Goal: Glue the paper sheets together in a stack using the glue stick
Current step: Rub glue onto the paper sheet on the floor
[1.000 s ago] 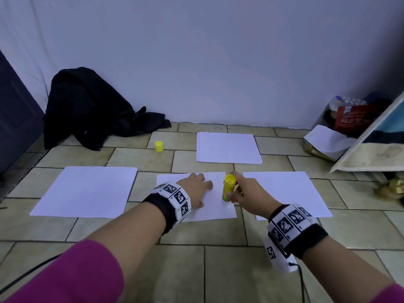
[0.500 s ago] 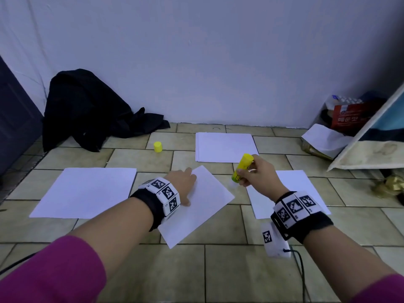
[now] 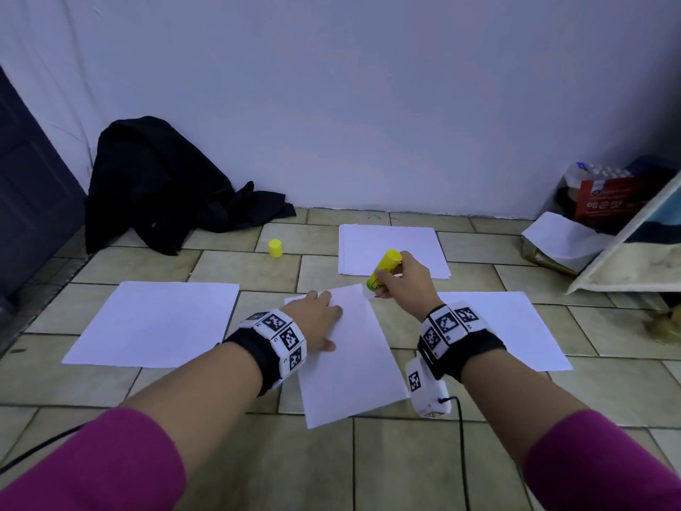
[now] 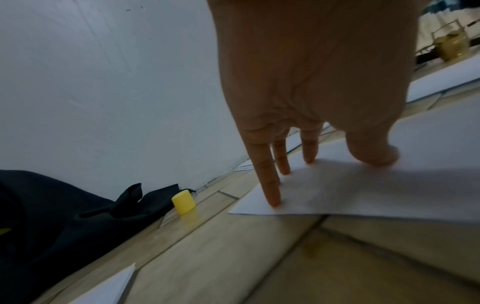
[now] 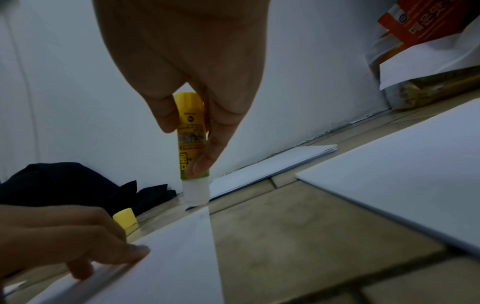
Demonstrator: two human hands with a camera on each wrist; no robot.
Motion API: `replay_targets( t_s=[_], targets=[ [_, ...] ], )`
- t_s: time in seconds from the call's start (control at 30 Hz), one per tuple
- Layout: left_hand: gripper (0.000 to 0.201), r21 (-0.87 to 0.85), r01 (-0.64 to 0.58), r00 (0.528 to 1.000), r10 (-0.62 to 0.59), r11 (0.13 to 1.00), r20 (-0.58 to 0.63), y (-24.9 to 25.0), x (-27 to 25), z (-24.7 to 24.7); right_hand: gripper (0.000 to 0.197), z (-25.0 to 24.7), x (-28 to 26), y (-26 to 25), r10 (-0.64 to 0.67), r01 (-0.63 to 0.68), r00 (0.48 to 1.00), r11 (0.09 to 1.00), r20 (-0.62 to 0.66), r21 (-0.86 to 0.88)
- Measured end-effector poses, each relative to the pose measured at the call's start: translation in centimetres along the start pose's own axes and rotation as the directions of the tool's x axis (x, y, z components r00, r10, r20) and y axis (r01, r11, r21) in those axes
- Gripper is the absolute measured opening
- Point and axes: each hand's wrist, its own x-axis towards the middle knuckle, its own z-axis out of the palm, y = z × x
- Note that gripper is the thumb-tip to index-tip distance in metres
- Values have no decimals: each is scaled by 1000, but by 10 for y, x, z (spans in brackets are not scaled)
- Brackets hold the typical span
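Note:
My left hand [image 3: 317,319] [image 4: 311,160] presses flat with straight fingers on the middle white sheet [image 3: 353,363] [image 4: 363,195] [image 5: 161,257], which lies turned at an angle on the tiled floor. My right hand [image 3: 400,280] [image 5: 187,139] grips the uncapped yellow glue stick [image 3: 383,269] [image 5: 192,144], its white tip down at that sheet's far corner. Other white sheets lie at the left [image 3: 154,322], at the right [image 3: 508,330] and as a small stack at the back [image 3: 390,250]. The yellow cap [image 3: 275,248] [image 4: 183,202] stands apart on the floor.
A black garment [image 3: 162,186] is heaped against the wall at the back left. At the right are a leaning board [image 3: 626,260], a red box [image 3: 608,204] and crumpled paper [image 3: 560,237]. A cable [image 3: 460,437] trails from my right wrist.
The middle sheet has been turned under my left hand and now lies steeper. My right hand lifted the glue stick off the sheet, then brought its tip down at the far corner.

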Motion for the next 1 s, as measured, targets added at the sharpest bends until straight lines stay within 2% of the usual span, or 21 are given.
replay_targets(
  t_s=[0.17,0.37,0.43,0.53,0.73,0.9,1.0],
  targets=[
    [59,-35,80,997,-81,996,-13,8,0,5,24,19,14,-3,-12,17,998,996,57,-87],
    [62,-38,76,997,-76,996,-7,4,2,4,31,25,21,-6,-27,72,983,966,180,-248],
    [62,-31,72,997,-73,997,-10,3,2,4,26,19,17,-10,-18,86,972,954,233,-286],
    [62,-27,68,998,-69,997,-15,2,3,4,19,7,8,-9,-14,131,950,925,313,-355],
    [60,-19,57,998,-57,998,-16,1,3,4,19,-13,-16,-4,-23,274,878,843,479,-463],
    [63,-7,48,999,-48,999,-9,-1,5,1,17,-32,-43,-2,-19,345,820,814,572,-467],
    [74,-14,33,999,-33,999,5,-6,6,2,14,-43,-51,1,6,366,778,808,628,-462]
  ],
)
